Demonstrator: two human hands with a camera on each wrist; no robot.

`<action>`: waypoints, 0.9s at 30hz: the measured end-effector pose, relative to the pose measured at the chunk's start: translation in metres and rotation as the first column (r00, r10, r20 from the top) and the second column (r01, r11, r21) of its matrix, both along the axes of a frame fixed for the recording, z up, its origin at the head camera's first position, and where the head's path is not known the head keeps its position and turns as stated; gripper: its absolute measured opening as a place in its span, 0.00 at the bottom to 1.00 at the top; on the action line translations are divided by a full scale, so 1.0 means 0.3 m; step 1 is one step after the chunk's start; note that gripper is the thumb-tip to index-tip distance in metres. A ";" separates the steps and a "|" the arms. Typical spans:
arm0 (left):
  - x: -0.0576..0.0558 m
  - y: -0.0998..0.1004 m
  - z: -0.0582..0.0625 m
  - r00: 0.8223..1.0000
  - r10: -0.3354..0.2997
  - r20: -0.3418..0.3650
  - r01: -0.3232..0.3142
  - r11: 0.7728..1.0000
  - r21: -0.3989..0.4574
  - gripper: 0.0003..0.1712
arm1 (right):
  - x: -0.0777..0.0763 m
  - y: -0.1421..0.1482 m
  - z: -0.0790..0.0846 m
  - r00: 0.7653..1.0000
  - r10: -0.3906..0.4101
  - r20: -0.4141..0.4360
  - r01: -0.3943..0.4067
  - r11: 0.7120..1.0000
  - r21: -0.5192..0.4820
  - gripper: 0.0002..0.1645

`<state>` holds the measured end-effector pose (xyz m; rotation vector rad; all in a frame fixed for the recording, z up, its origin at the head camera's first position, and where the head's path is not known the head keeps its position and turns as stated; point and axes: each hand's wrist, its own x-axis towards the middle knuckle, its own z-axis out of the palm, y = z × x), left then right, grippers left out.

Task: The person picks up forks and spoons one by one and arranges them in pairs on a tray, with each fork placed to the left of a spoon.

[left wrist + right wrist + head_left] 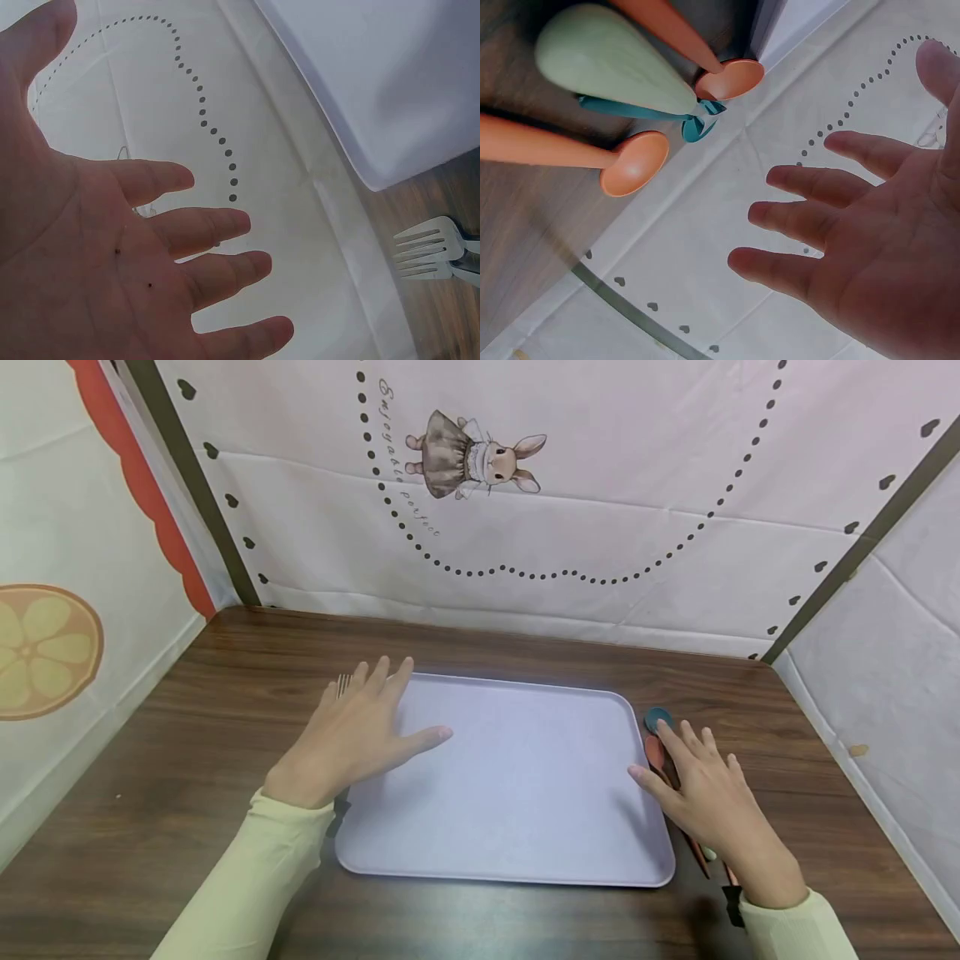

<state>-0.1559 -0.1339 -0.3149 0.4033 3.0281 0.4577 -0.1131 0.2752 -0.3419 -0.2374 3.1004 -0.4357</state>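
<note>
A pale lavender tray (510,777) lies flat on the table. Over its left edge hovers my left hand (348,739), fingers spread and nothing held. My right hand (708,793) is spread the same way at the tray's right side, holding nothing, and partly covers the utensils there. Two metal forks (431,247) lie beside the tray on the left; in the head view only fork tines (343,683) show past my fingers. On the right are orange spoons (636,165), a smooth pale green rounded object (607,56) and a teal utensil (697,126).
The dark wood-grain table (187,760) extends around the tray. White printed cloth walls (600,460) rise behind it and on both sides, with a rabbit picture (472,456) on the back one. A dark green strip (825,568) edges the back cloth.
</note>
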 end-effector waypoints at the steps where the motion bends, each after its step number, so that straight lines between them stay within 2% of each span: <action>1: -0.001 0.000 0.000 1.000 -0.001 -0.002 0.001 1.000 -0.003 0.66 | 0.000 0.001 -0.001 1.000 0.000 -0.002 0.000 1.000 0.004 0.52; 8: 0.000 -0.003 -0.006 1.000 -0.013 -0.004 0.013 1.000 -0.008 0.67 | 0.007 0.010 -0.008 1.000 0.012 -0.011 -0.012 0.999 0.050 0.50; 16: -0.003 -0.007 -0.014 1.000 -0.023 0.011 0.023 1.000 0.003 0.65 | 0.008 0.029 -0.020 0.993 0.066 -0.096 -0.059 0.995 0.076 0.44; 22: -0.004 -0.013 -0.019 0.999 -0.024 0.032 0.023 0.999 0.034 0.64 | 0.014 0.032 -0.024 0.995 0.039 -0.091 -0.034 0.998 0.050 0.45; 27: -0.002 -0.017 -0.024 0.998 -0.034 0.045 0.031 0.997 0.067 0.63 | 0.022 0.042 -0.033 0.996 0.017 -0.087 -0.014 0.999 0.037 0.41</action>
